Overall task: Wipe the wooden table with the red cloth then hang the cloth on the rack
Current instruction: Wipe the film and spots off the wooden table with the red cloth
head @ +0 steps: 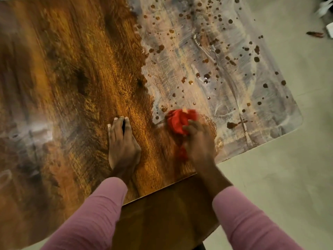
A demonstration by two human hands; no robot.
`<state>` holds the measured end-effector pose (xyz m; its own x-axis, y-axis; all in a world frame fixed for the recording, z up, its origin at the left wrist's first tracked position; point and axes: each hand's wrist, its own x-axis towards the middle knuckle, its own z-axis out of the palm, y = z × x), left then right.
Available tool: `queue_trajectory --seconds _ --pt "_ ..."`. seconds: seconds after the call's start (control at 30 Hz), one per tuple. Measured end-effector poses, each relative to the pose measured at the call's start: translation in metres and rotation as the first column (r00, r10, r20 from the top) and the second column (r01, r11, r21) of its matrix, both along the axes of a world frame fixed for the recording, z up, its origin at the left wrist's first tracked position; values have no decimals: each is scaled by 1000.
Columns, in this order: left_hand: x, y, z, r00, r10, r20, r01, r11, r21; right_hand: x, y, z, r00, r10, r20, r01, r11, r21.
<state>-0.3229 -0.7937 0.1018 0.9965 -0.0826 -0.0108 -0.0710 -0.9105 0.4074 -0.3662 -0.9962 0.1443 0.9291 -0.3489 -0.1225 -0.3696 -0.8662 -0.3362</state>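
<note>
Curling round the bunched red cloth (pixel 177 121), the fingers of the right hand (pixel 198 139) are gripping it and pressing it onto the wooden table (pixel 81 69); this hand is showing blurred. One cloth is lying on the top, close to the near edge, just where glossy brown wood is meeting a whitish smeared film (pixel 225 98). The left hand (pixel 122 141) is resting flat on the wood beside it, fingers straight and together, holding nothing, apart from the cloth.

Many dark brown spots (pixel 207 76) are dotting the film beyond and to the right of the cloth, too many to count, some of them glistening. Nothing is standing between the cloth and those spots.

The table's near edge is running diagonally up to a rounded right corner (pixel 300 118), with pale floor (pixel 288 177) opening beyond it. A brown wooden surface (pixel 165 217) is sitting below the near edge, between two pink sleeves (pixel 97 213). On the floor at upper right, a small reddish-brown scrap (pixel 315 34) and blurred white objects (pixel 324 8) are lying well apart from the table.
</note>
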Motion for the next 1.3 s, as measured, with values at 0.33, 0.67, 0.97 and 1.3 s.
queue_trajectory --seconds 0.33,0.67,0.97,1.3 --pt "2 0 4 1000 -12 -13 12 1000 9 34 71 -1 999 21 45 -27 993 117" --pt "2 3 1 999 -52 5 52 998 -19 17 -17 10 987 -155 -37 150 983 -110" --pt "2 7 -4 995 -95 25 95 995 -17 -49 91 18 935 -259 -241 267 964 1" --pt "-4 7 -5 983 -175 62 177 984 -22 -35 20 35 619 -749 -238 735 658 -162"
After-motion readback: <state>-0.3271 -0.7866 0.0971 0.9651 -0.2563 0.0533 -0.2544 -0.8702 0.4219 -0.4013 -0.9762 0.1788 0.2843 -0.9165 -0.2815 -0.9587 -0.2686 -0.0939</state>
